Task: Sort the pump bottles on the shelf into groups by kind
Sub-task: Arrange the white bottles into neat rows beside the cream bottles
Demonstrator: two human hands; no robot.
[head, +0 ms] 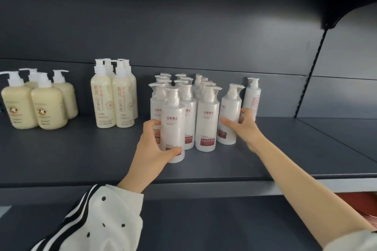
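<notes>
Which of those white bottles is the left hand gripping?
The front bottle, nearest the shelf edge; the left hand curls round it. The right hand grips another bottle.

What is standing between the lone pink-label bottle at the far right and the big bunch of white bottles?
One white bottle stands between them, held by the right grip, whose fingertips reach in front of the pink-label bottle low down. The bunch of white bottles begins just left of that held bottle.
</notes>
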